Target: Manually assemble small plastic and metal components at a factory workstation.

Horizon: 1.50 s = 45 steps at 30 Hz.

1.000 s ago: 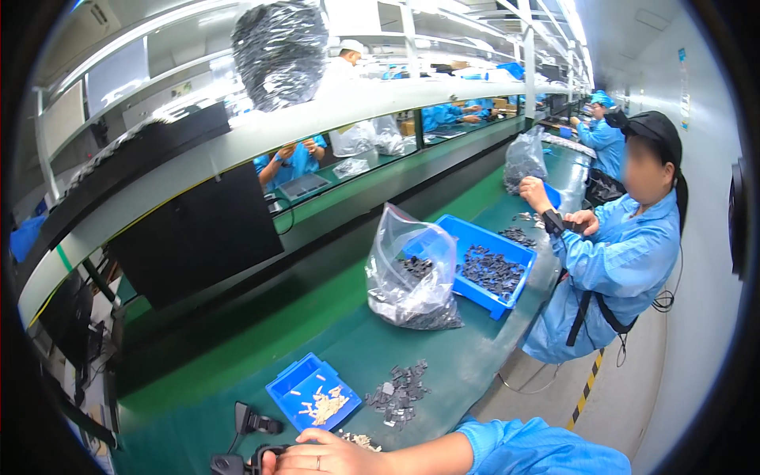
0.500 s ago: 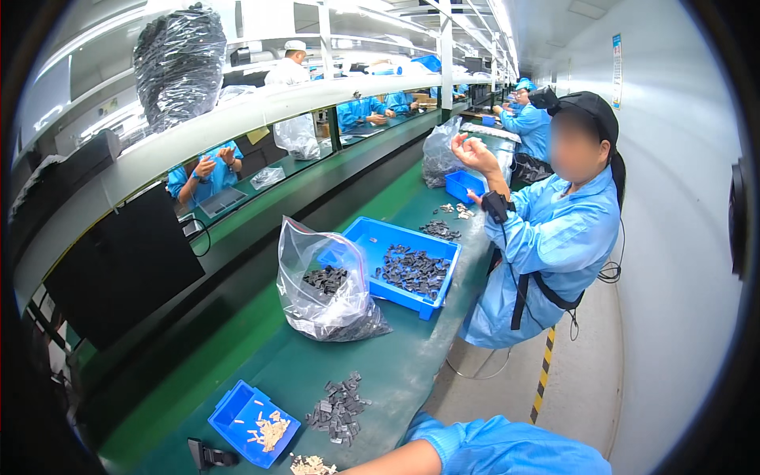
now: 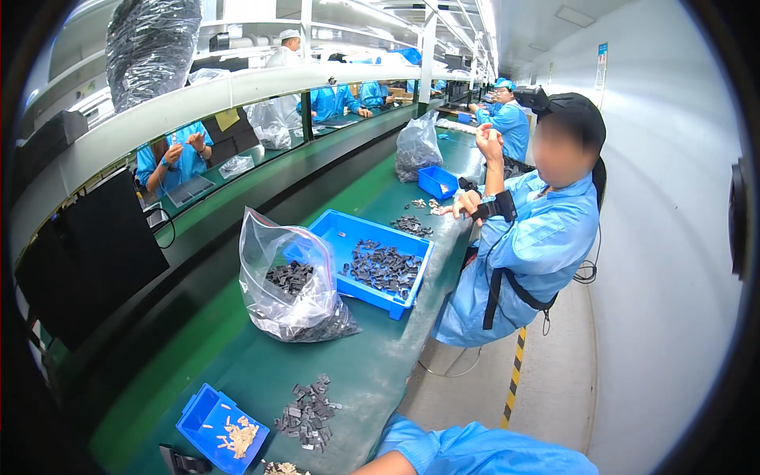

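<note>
Since both of the wearer's hands are out of view, can't tell whether the left grip or the right grip is open, closed or gripping anything. Right forearm (image 3: 394,466) shows at the lower edge, coming out of a blue sleeve (image 3: 483,448), to the right of the small blue bin (image 3: 204,405). Taking that bin as reference: it sits on the green desk (image 3: 380,352). Pale pieces (image 3: 239,438) lie loose in it, mostly heaped at its near end. Black parts (image 3: 307,413) are piled just right of the bin. Second pale heap (image 3: 282,469) is near the bin's near right corner, cut by the lower edge. Black device (image 3: 186,461) lies just left of the bin's near end. Beyond the bin, off to the right: clear zip bag (image 3: 297,305) with dark parts inside, then a large blue tray (image 3: 328,232) with more black pieces (image 3: 381,267). Well past the bin, a co-worker (image 3: 526,245) in blue has one hand raised.
</note>
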### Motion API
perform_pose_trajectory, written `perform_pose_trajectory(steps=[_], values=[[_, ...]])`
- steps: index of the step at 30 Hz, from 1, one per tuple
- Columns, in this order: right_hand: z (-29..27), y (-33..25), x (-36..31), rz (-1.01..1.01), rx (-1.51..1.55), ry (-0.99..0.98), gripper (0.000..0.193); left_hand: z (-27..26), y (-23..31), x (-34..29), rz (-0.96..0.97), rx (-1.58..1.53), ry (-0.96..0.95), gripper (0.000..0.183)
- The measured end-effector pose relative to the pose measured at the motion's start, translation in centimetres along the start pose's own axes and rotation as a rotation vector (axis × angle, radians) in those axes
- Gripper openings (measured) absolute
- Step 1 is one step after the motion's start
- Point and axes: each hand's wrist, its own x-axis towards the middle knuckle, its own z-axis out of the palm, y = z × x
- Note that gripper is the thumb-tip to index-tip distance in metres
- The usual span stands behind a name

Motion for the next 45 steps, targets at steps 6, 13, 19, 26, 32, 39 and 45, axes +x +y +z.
perform_pose_trajectory(steps=[6, 13, 19, 26, 32, 39, 45], values=[[0.2, 0.6, 0.7, -0.042, -0.023, -0.004, 0.014, 0.6, -0.1, 0.2, 0.057, 0.069, -0.009, 0.051], [0.6, 0.0, 2.0, 0.0, 0.105, -0.015, 0.017, -2.1, -2.0, 0.1, 0.214, 0.017, -0.125, 0.056], [-0.3, -1.1, 2.3, 0.026, 0.079, -0.114, 0.016, -1.2, -0.1, 1.1, 0.364, -0.028, -0.34, 0.058], [0.1, -0.8, 1.9, 0.054, 0.003, 0.014, 0.018, 1.0, 1.3, 0.5, 0.103, 0.039, 0.103, 0.04], [0.6, -0.7, 1.4, 0.106, 0.126, 0.035, 0.018, -4.0, 0.5, -0.5, 0.211, -0.449, -0.087, 0.026], [0.5, -1.0, 1.7, 0.103, 0.178, -0.016, 0.022, -2.8, 1.3, -0.7, 0.173, -0.361, -0.088, 0.03], [-0.1, -1.3, 2.1, 0.106, 0.095, -0.071, 0.026, -0.7, 0.9, -0.1, 0.168, -0.056, -0.011, 0.035]])
